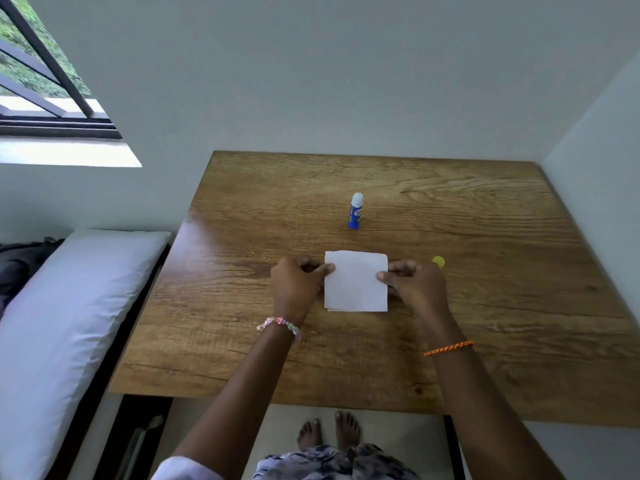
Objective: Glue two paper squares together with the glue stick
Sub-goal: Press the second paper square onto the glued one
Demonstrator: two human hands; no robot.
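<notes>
Two white paper squares (356,282) lie stacked on the wooden table (485,271); a thin edge of the lower sheet shows along the bottom. My left hand (298,282) pinches the stack's left edge, and my right hand (415,285) pinches its right edge. The blue glue stick (356,211) stands upright behind the paper with its white glue tip exposed. Its yellow cap (438,261) lies on the table just beyond my right hand.
The table stands against a wall at the back and another on the right. A white pillow (69,323) lies on a bed to the left of the table. A window (41,81) is at the upper left.
</notes>
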